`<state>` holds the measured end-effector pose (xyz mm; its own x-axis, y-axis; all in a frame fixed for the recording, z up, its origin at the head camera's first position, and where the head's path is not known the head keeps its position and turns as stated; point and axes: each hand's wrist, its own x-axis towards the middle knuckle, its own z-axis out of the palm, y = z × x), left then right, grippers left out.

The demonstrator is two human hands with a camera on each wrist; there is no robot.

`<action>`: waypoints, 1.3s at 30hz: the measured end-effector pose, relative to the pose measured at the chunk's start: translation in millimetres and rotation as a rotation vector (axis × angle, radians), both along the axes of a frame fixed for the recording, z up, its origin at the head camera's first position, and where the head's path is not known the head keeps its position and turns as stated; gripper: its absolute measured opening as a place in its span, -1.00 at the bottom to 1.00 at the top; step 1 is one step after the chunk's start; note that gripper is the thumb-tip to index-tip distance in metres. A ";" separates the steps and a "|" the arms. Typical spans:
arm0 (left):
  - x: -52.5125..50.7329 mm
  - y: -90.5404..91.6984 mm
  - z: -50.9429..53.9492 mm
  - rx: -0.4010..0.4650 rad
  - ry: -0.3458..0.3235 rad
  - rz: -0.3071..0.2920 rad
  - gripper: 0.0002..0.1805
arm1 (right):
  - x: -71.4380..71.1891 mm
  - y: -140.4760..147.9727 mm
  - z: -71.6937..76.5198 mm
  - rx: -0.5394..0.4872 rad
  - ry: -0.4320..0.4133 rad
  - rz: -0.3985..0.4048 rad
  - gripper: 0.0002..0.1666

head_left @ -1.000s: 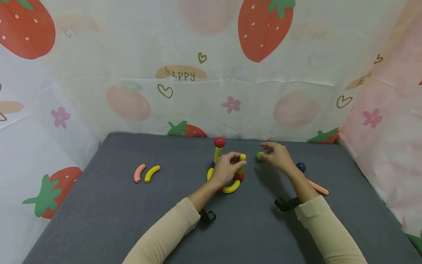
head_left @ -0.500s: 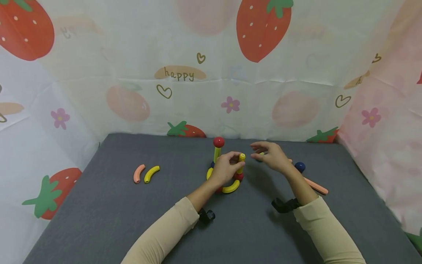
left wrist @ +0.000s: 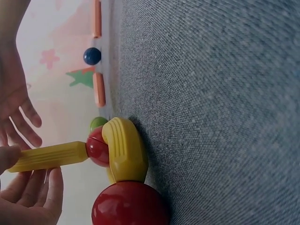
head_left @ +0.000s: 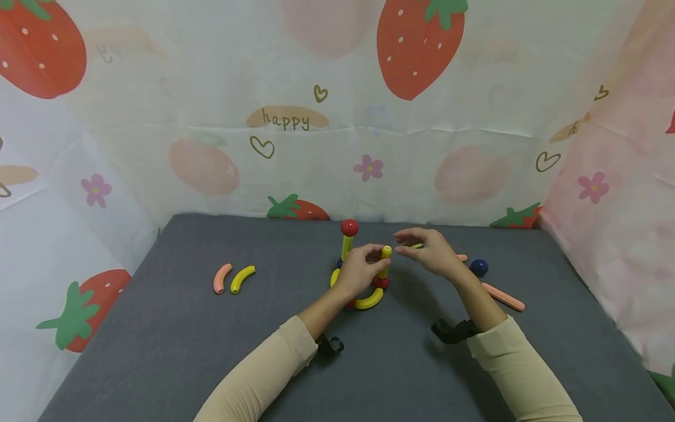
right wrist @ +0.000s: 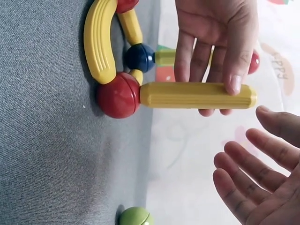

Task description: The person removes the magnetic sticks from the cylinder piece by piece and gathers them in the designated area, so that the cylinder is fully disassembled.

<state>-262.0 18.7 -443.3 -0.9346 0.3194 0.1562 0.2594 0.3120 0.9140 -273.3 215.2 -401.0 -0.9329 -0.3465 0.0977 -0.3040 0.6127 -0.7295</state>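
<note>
In the head view my left hand [head_left: 357,274] pinches a straight yellow rod [right wrist: 187,95] between thumb and fingers. The rod stands upright on a red ball [right wrist: 117,96], which joins a curved yellow rod [head_left: 370,300]. These belong to a ring of curved rods and balls, partly hidden by my left hand. A blue ball [right wrist: 139,57] in the ring bears an upright green rod [head_left: 347,246] topped by another red ball [head_left: 350,227]. My right hand [head_left: 431,253] hovers just right of the yellow rod's top, fingers spread and holding nothing.
A green ball [right wrist: 136,216] lies behind my right hand. Farther right are a dark blue ball [head_left: 479,268] and a pink rod [head_left: 503,297], with another pink rod [left wrist: 99,89] near them. Curved pink [head_left: 222,278] and yellow [head_left: 243,279] rods lie at left on the grey tabletop [head_left: 158,351].
My right hand has moved left from beside the green ball toward the yellow rod's top, leaving the ball on the table. My left hand keeps its hold on the rod.
</note>
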 end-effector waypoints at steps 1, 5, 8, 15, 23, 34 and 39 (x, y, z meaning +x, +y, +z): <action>0.0 -0.2 0.0 0.003 -0.001 0.000 -0.62 | 0.3 -0.5 0.4 -0.001 0.003 0.005 -0.54; 0.0 -0.9 -0.1 0.001 0.002 0.000 -0.63 | 1.3 -2.5 2.0 -0.001 0.007 0.018 -0.55; 0.6 -1.8 0.1 -0.004 0.011 -0.001 -0.63 | 1.3 -3.4 2.2 0.005 0.017 0.024 -0.56; 0.7 -4.2 -0.3 -0.007 0.009 -0.009 -0.64 | 1.9 -5.5 2.3 0.003 0.029 0.032 -0.58; 0.8 -5.9 -0.3 -0.011 -0.004 -0.006 -0.65 | 5.7 -9.7 5.6 -0.006 0.028 0.051 -0.59; 1.7 -9.7 -1.6 -0.008 0.017 0.020 -0.65 | 7.0 -12.3 5.8 -0.009 0.036 0.070 -0.61; 5.2 -18.0 -0.6 0.003 0.027 0.027 -0.65 | 5.8 -13.8 7.3 -0.005 0.054 0.060 -0.62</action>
